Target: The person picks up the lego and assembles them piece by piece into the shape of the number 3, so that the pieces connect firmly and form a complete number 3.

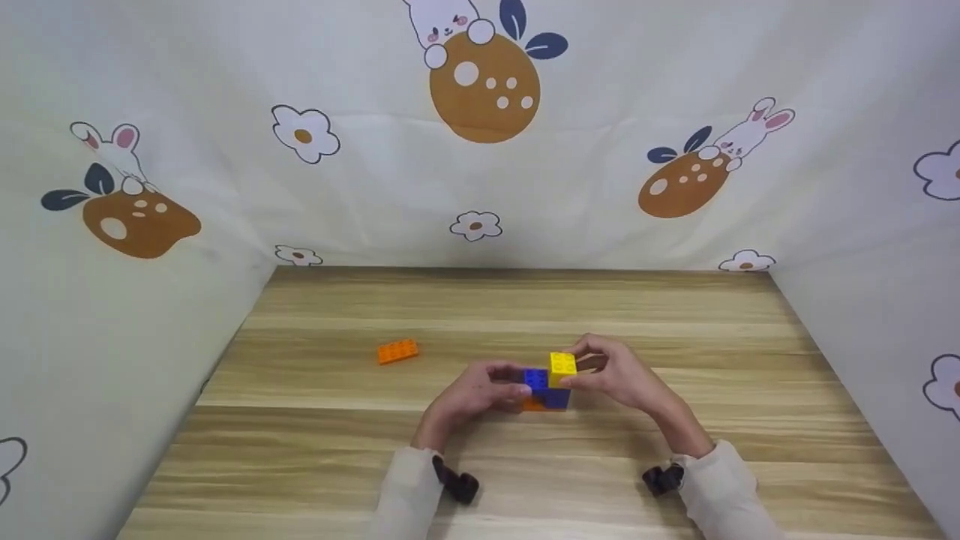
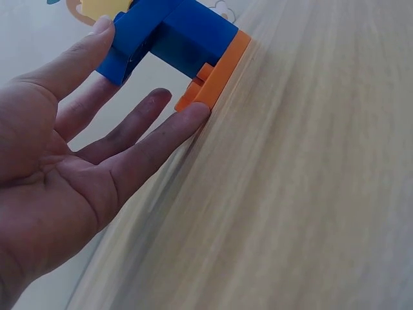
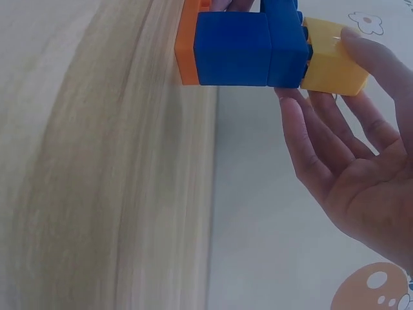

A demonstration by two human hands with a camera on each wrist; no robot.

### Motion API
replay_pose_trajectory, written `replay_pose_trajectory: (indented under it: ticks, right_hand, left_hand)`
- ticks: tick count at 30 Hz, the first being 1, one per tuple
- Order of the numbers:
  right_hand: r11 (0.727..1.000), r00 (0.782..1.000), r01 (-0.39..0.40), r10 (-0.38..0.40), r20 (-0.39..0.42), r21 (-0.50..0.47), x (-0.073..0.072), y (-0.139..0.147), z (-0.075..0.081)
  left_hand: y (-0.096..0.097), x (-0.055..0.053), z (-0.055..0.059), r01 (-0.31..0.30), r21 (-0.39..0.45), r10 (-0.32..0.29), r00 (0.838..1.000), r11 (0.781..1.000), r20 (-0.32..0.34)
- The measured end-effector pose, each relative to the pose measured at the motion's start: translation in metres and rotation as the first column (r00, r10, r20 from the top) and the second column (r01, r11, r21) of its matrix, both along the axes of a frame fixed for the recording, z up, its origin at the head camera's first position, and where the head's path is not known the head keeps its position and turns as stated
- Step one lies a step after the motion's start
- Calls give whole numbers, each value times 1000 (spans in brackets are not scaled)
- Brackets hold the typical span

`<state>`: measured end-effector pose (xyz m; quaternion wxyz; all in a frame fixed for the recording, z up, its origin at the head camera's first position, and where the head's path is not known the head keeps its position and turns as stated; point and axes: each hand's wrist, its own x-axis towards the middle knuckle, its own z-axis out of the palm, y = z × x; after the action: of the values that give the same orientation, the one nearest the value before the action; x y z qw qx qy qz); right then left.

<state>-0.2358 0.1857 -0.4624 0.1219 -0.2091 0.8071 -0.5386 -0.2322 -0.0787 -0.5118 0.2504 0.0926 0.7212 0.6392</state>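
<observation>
A small stack stands on the wooden table: an orange base brick (image 2: 226,71) at the bottom, a blue block (image 3: 232,48) above it and a blue upper brick (image 1: 535,379) overhanging to the left. My left hand (image 1: 474,390) pinches the overhanging end of that upper brick between thumb and fingers, with one lower fingertip at the orange base. On the stack's right side, my right hand (image 1: 621,373) grips a yellow brick (image 1: 562,367) by its sides. In the right wrist view the yellow brick sits against the studs of the blue upper brick, slightly askew.
A loose orange flat brick (image 1: 397,351) lies on the table (image 1: 300,442) to the left, farther back than the stack. Pale printed cloth (image 1: 375,195) with rabbits and flowers encloses the table at the back and both sides.
</observation>
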Motion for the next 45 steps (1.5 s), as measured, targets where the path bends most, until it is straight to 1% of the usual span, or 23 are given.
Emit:
replay_pose_trajectory:
  ticks: [3, 8, 12, 15, 18, 24, 27, 30, 33, 36, 39, 41, 43, 45]
  right_hand:
    - [1000, 1000, 7, -7, -7, -8, -1, 1, -2]
    - [1000, 999, 14, -14, -33, 8, -1, 1, -3]
    - [1000, 999, 16, -16, -37, 9, -1, -3, -3]
    - [1000, 999, 6, -6, -46, 6, -2, -6, -4]
    - [1000, 999, -2, 2, -50, 3, -4, -8, -5]
    - [999, 1000, -13, 14, -4, 53, -6, -7, -10]
    - [998, 1000, -19, 19, -1, 66, -6, -7, -11]
    - [998, 1000, -14, 14, -5, 68, -5, -7, -10]
    - [998, 1000, -6, 7, -6, 69, -4, -8, -9]
    - [997, 1000, -1, 0, 3, 80, -3, -8, -8]
    - [995, 1000, 6, -7, 14, 95, -3, -7, -9]
    - [995, 1000, 6, -9, 25, 95, -2, -6, -9]
    - [996, 999, 10, -13, 33, 91, -3, -5, -9]
    - [996, 999, 17, -21, 44, 87, -3, -5, -10]
  left_hand:
    - [1, 0, 1, 4, -10, -4, 1000, 1000, -9]
    - [3, -2, 1, 1, -18, -1, 1000, 1000, -15]
    - [1, -2, 0, 13, 13, -12, 999, 1000, -31]
    - [-2, -3, 0, 8, 29, -8, 1000, 1000, -30]
    - [-4, -3, 1, -1, 28, 2, 1000, 1000, -22]
    - [-4, -1, 2, 9, 13, -8, 1000, 1000, -29]
    - [-4, 0, 2, 10, 5, -9, 1000, 1000, -29]
    - [-4, 0, 4, 23, -1, -23, 999, 1000, -37]
    - [-7, -1, 6, 59, -30, -61, 996, 998, -69]
    - [-15, -2, 10, 99, -65, -105, 990, 993, -94]
    - [-30, -2, 14, 108, -77, -117, 986, 991, -119]
    - [-42, -1, 16, 82, -81, -92, 986, 993, -136]
    - [-56, 0, 18, 31, -105, -50, 982, 994, -181]
    - [-71, 1, 20, -30, -139, -2, 975, 990, -224]
